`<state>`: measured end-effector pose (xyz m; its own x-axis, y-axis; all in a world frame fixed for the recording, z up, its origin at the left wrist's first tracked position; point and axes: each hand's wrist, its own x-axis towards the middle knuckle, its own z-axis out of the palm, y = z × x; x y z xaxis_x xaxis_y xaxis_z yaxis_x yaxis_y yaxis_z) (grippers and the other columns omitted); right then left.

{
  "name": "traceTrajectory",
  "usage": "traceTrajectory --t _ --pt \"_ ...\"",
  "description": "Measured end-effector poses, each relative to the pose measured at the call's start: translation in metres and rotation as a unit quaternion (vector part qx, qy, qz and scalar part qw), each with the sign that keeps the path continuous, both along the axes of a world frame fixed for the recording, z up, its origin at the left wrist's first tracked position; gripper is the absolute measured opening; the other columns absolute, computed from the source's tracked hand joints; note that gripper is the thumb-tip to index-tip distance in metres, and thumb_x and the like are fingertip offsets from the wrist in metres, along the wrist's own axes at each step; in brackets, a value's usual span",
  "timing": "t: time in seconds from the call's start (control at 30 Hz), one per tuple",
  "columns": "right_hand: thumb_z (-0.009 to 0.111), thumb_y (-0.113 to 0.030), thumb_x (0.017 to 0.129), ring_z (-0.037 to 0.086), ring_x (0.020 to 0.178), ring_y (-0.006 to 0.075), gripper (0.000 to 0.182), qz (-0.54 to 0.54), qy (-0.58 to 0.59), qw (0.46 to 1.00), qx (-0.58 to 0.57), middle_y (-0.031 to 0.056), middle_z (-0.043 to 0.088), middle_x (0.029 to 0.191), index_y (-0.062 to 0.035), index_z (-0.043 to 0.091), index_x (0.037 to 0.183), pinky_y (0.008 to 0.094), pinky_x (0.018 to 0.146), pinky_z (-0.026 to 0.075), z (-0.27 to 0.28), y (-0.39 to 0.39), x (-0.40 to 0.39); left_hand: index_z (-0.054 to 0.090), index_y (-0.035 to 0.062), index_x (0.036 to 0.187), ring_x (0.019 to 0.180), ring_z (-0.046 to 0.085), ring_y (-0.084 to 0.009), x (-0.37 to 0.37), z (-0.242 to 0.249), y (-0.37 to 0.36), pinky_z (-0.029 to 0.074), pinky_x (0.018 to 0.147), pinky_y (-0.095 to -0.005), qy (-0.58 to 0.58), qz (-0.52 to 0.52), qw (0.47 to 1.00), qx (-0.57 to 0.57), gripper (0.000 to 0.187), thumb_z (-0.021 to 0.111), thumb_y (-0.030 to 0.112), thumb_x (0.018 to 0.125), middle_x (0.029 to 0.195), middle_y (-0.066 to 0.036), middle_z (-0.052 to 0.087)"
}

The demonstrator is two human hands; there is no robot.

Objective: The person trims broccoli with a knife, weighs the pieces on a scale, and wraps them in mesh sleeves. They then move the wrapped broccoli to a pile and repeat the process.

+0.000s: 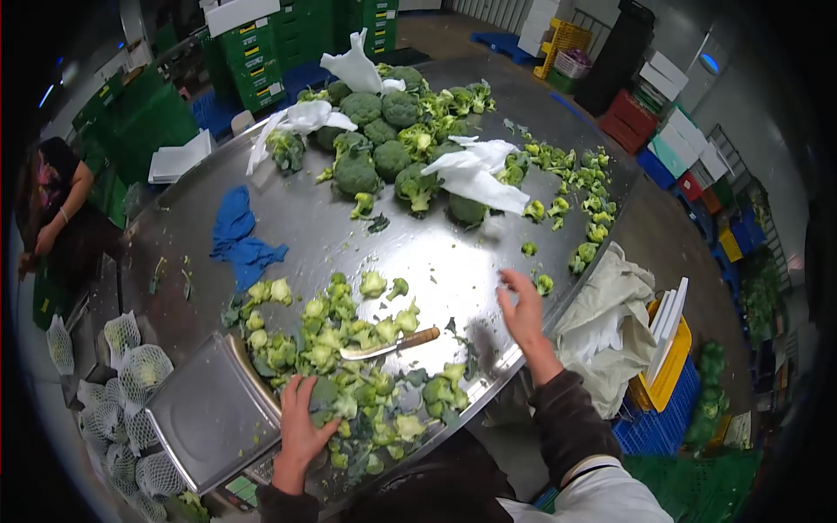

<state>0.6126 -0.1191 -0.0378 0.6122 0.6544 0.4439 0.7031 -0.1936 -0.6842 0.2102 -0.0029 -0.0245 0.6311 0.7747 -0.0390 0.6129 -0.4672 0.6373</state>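
Note:
My left hand [301, 427] is closed around a broccoli floret [325, 397] at the near edge of the pile, beside the metal tray. Over the right side of the steel table, my right hand [523, 315] is open, fingers apart, holding nothing. Between the hands lies a knife [390, 343] with a wooden handle, resting on cut broccoli florets [318, 340]. Farther back sits a heap of whole broccoli heads [392, 159], with crumpled white wrapping [478, 172] on top.
A steel tray [209, 418] stands at the left edge, near net-wrapped produce [144, 370]. A blue cloth [237, 234] lies on the steel table [349, 248]. Right of the table are a pale sack [610, 305] and a blue crate [658, 431]. Another person [63, 205] is at far left.

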Motion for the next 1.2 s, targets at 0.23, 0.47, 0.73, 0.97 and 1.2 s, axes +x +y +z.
traceTrajectory --t 0.23,0.47,0.73,0.97,1.2 --pt "0.071 -0.011 0.070 0.039 0.121 0.0369 0.064 0.006 -0.180 0.982 -0.050 0.0188 0.040 0.131 -0.0100 0.042 0.127 0.0420 0.097 0.036 0.064 0.108 0.086 0.040 0.0029 0.127 0.124 0.031 -0.0422 0.009 0.010 -0.002 0.028 0.101 -0.0492 0.007 0.035 0.999 -0.009 0.087 0.079 0.035 0.056 0.135 -0.023 0.031" --pt "0.080 -0.029 0.057 0.032 0.125 0.0413 0.084 -0.071 -0.203 0.945 -0.247 0.0187 0.034 0.135 -0.0197 0.041 0.130 0.0478 0.095 0.038 0.024 0.194 0.160 0.041 0.0020 0.128 0.126 0.033 -0.0391 0.021 0.022 0.006 0.028 0.103 -0.0459 0.026 0.076 0.996 0.028 0.083 0.074 0.042 0.062 0.136 -0.022 0.033" --pt "0.060 0.011 0.072 0.053 0.106 0.0209 0.042 0.083 -0.027 0.996 0.000 0.0067 0.053 0.113 -0.0013 0.055 0.111 0.0293 0.080 0.050 -0.005 0.113 0.129 0.041 0.0009 0.130 0.132 0.029 -0.0384 -0.025 0.047 -0.005 0.023 0.108 -0.0452 -0.046 0.132 0.984 0.115 0.058 0.057 0.026 0.080 0.138 -0.021 0.037" --pt "0.060 0.011 0.055 0.053 0.097 0.0357 0.050 0.272 -0.054 0.929 -0.245 0.0152 0.054 0.102 -0.0005 0.052 0.103 0.0380 0.087 0.042 0.016 0.000 0.019 0.029 -0.0028 0.138 0.136 0.021 -0.0286 -0.216 0.046 0.013 0.014 0.111 -0.0362 -0.061 0.445 0.857 0.255 0.049 0.030 0.024 0.096 0.145 -0.017 0.027" --pt "0.074 -0.008 0.059 0.057 0.095 0.0338 0.051 0.411 -0.078 0.769 -0.483 0.0170 0.056 0.105 -0.0045 0.055 0.106 0.0377 0.079 0.046 0.062 0.002 -0.022 0.029 -0.0053 0.137 0.135 0.020 -0.0351 -0.287 -0.021 0.027 0.013 0.111 -0.0386 0.146 0.421 0.865 0.231 0.050 0.029 0.025 0.097 0.144 -0.022 0.026"
